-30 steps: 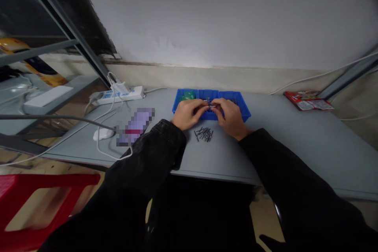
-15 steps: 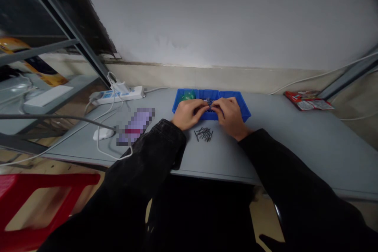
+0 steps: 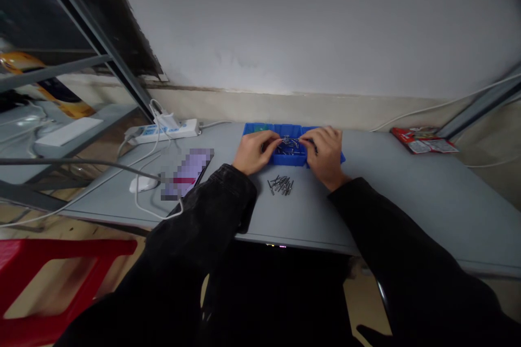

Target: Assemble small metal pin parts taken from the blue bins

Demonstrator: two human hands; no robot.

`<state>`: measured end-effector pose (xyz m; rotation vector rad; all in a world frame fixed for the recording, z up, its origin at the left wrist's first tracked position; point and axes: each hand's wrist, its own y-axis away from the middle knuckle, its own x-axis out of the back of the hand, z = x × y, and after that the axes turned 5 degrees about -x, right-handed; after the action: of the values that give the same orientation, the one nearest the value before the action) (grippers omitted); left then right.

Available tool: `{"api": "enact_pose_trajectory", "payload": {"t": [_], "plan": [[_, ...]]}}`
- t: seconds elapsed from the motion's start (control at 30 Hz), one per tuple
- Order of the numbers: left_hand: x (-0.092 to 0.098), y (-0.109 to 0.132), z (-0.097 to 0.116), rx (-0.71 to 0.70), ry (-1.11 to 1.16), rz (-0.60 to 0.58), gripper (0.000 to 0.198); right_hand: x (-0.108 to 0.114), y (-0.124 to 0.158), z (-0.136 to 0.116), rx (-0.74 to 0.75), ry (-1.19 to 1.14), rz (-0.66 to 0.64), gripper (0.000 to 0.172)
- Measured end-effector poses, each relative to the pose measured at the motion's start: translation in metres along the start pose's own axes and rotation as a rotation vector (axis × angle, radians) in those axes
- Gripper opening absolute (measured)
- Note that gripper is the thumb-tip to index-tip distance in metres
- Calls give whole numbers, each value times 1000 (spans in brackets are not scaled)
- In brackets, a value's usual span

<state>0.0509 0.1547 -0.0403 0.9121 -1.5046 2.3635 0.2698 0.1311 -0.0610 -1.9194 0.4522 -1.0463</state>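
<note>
Grey tabletop (image 3: 407, 190), blue tray (image 3: 290, 160) of pins (image 3: 290, 145) (hands (image 3: 251, 153) (image 3: 324, 155) now wider apart)

Left hand (image 3: 252, 153), right hand (image 3: 324, 155), both curled

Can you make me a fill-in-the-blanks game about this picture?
The left hand and right hand reach over a ____ plastic tray. Loose metal pins lie on the grey table, just outside the ____. The power strip sits to the ____ of the tray. The plastic stool is ____.

Missing words: blue; tray; left; red.
</note>
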Motion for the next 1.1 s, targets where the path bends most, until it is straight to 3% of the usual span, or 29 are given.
{"api": "enact_pose_trajectory", "payload": {"t": [0.1,0.2,0.3,0.43,0.57,0.8,1.1], "plan": [[1,0,0,8,-13,36,25,0,-2,1,-47,23,-11,19],[0,0,1,0,0,40,24,4,-2,-7,41,-77,-82,19],[-2,2,2,1,14,36,22,9,3,-26,189,-180,-236,15],[-3,3,0,11,6,33,24,8,15,-48,357,-154,-504,18],[-4,4,0,35,13,26,25,1,23,-53,351,-72,-658,17],[-4,3,1,33,12,16,24,-3,26,-46,231,-115,-682,19],[-5,4,1,28,13,16,22,-5,25,-48,217,-81,-698,17]]}}
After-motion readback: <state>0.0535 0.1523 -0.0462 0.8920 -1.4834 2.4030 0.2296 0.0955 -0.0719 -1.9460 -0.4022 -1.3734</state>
